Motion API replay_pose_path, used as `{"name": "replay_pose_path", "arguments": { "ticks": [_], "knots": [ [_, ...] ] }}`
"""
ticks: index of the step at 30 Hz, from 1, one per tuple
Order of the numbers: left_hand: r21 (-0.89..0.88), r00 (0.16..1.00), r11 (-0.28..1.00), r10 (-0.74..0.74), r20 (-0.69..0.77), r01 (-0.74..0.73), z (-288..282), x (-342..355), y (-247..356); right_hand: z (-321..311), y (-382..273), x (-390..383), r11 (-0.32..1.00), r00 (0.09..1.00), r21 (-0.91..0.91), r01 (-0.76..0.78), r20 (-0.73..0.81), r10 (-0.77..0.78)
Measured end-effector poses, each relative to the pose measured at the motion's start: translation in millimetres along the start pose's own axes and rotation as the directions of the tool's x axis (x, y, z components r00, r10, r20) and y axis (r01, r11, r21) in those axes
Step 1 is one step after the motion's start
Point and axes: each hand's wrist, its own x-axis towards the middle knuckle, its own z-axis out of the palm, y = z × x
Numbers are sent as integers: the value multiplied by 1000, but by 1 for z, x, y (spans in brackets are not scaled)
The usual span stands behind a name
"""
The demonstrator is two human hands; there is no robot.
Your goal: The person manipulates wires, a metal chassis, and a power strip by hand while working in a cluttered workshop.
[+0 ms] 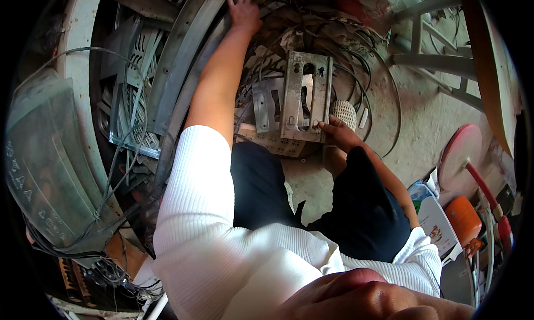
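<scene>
My right hand point(340, 134) pinches the lower right corner of a worn metal bracket point(290, 92) between thumb and fingers. The bracket is a flat rectangular frame with long slots and keyhole-shaped holes, held upright above the floor in front of my knees. Stretched far forward, my left hand point(245, 14) has its fingers curled at the top end of a long grey metal rail point(192, 47). Part of its grip is hidden. Behind the bracket lies a smaller slotted metal plate point(261, 106), and below that a pale perforated panel point(272, 142).
Loose black cables point(364, 69) coil across the floor around the bracket. Metal scrap point(130, 69) fills the left side beside a grey plastic cover point(53, 158). A white stool point(431, 64) stands at the upper right, with a round pink disc point(459, 156) and an orange object point(460, 220) below.
</scene>
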Motion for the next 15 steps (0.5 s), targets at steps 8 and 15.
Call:
{"name": "replay_pose_path", "arguments": {
  "ticks": [8, 15],
  "knots": [
    [-33, 998, 998, 50, -44, -51, -35, -17, -14, 12, -8, -10, 1000, 994, 0, 19, -103, -19],
    [-119, 986, 980, 165, 19, -161, -60, -64, -1, 16, -25, -40, 991, 994, -108, 77, 90, -68]
  ]
}}
